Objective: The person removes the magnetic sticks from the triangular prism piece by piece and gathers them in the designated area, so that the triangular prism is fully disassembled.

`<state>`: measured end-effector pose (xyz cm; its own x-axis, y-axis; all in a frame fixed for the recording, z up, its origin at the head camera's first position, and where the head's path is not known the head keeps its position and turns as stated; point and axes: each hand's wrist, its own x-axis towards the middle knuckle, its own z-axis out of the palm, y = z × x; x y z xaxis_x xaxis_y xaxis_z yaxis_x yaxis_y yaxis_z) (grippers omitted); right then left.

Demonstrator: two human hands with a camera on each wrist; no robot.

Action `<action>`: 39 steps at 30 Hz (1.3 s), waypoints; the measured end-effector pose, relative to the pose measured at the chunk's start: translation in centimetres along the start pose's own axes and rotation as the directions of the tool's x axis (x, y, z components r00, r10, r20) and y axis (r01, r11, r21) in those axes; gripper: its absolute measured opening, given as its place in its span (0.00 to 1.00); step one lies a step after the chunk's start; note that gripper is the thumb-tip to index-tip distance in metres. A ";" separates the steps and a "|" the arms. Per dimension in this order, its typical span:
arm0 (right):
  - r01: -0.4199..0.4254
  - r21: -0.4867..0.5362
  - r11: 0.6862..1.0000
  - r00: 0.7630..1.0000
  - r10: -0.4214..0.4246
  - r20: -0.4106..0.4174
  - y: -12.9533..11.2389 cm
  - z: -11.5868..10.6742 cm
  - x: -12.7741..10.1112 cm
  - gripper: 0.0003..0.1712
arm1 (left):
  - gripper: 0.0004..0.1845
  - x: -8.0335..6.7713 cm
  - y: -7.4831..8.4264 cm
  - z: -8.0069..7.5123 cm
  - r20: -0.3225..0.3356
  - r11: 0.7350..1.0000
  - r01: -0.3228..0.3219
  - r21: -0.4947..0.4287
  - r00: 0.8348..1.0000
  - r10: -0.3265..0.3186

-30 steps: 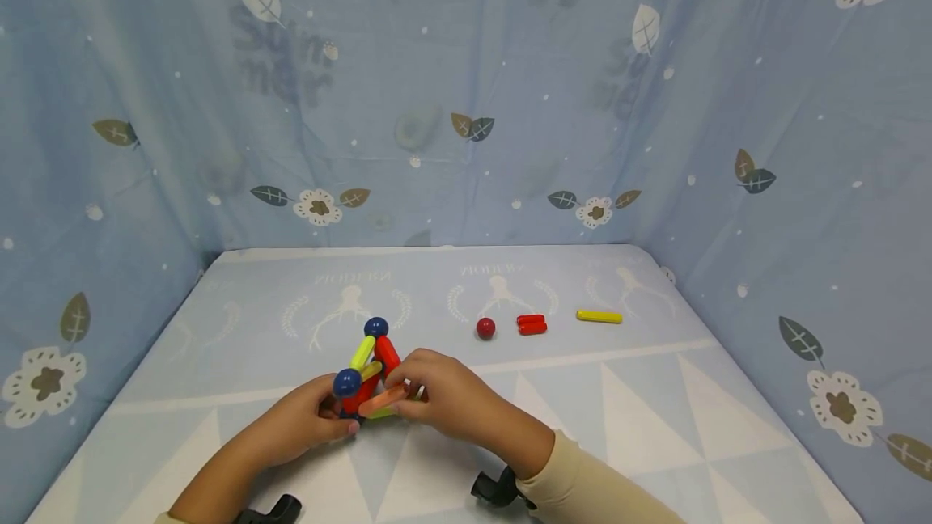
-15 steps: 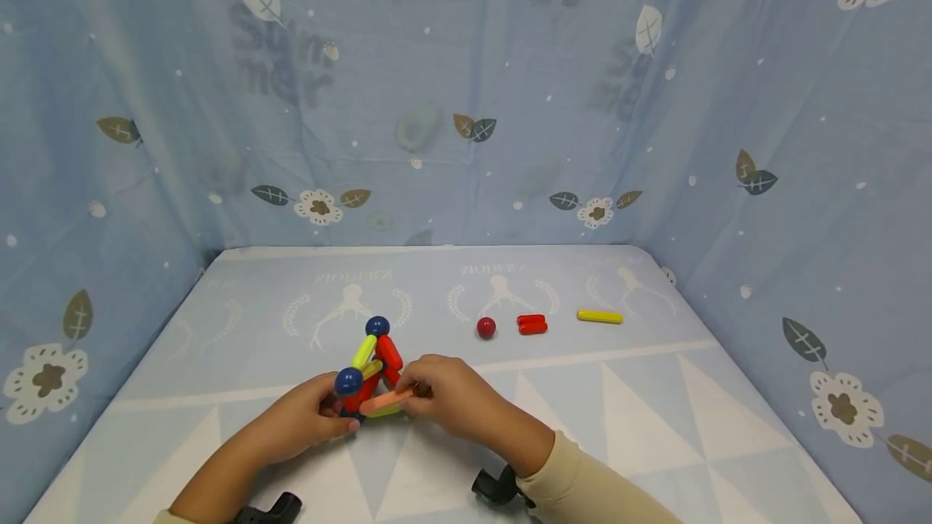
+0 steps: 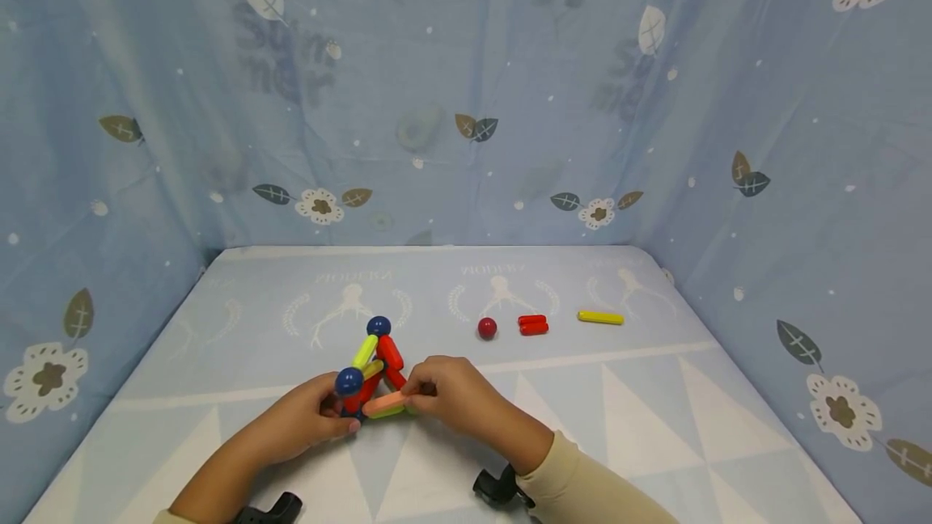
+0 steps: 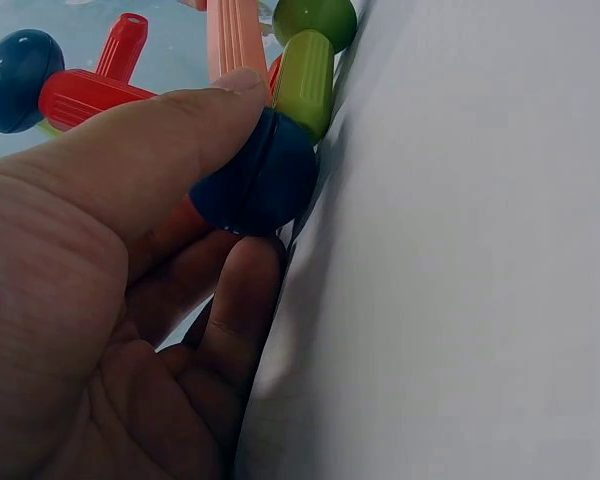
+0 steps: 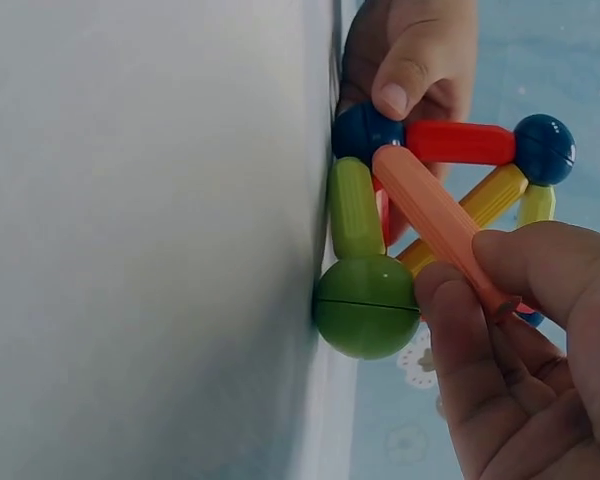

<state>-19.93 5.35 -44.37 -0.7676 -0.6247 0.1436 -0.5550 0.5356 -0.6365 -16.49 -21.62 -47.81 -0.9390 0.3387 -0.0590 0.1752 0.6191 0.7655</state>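
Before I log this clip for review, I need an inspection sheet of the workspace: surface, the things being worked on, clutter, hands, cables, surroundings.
Surface: pale blue printed table cloth, flat.
Work things: rod-and-ball frame standing on the cloth; peach rod at its near side, one end at a blue ball.
Clutter: red ball, two short red rods side by side, yellow rod, all lying apart from the frame.
Hands: left hand pinches the blue ball; right hand pinches the peach rod.
Cables: nothing seen.
Surroundings: blue leaf-print cloth walls on three sides.
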 end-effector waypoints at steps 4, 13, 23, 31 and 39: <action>-0.023 0.027 0.999 1.000 0.023 0.001 0.3 0.1 0.1 0.05 | 0.22 0.0 0.1 -0.1 0.001 1.000 0.005 -0.004 1.000 -0.005; -0.029 0.099 0.995 1.000 0.029 0.001 0.9 0.2 0.2 0.05 | 0.22 0.0 0.2 -0.1 0.001 1.000 0.010 0.004 1.000 -0.010; -0.073 0.235 0.969 0.997 0.069 0.024 1.5 0.2 0.4 0.04 | 0.23 0.2 0.1 -0.2 0.026 1.000 0.006 -0.009 1.000 -0.006; -0.176 0.369 0.912 0.984 0.167 0.057 1.9 0.3 0.3 0.04 | 0.24 0.2 -0.1 0.0 0.039 1.000 0.011 -0.016 0.999 -0.011; -0.166 0.375 0.912 0.986 0.146 0.081 2.8 -0.1 0.3 0.04 | 0.24 0.1 -0.1 0.0 0.030 1.000 0.010 -0.015 0.999 -0.009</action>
<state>-21.74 6.70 -45.97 -0.8119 -0.5837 -0.0124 -0.2589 0.3790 -0.8884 -16.60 -21.61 -47.88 -0.9312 0.3542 -0.0858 0.1615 0.6119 0.7742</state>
